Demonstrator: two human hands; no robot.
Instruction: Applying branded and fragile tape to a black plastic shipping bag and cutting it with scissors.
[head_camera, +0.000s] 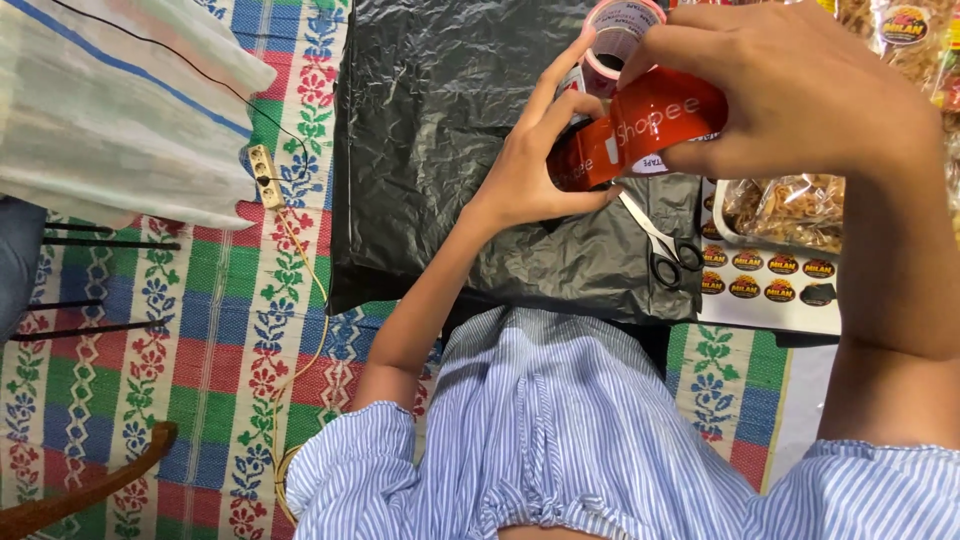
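Both my hands hold a roll of orange-red packing tape (655, 120) above a black plastic bag (440, 130) spread on the mat. My right hand (790, 90) grips the roll from above and the right. My left hand (540, 150) holds its left end, fingers curled on the tape's surface. A second tape roll, white and pink (618, 30), lies on the bag just beyond my hands. Black-handled scissors (665, 245) rest on the bag below the roll.
A woven mat with red, green and blue flower stripes (200, 330) covers the floor. Folded white cloth (110, 110) and a small cable plug (265, 175) lie at left. Bagged snacks (800, 205) and a sheet of round stickers (770, 280) sit at right.
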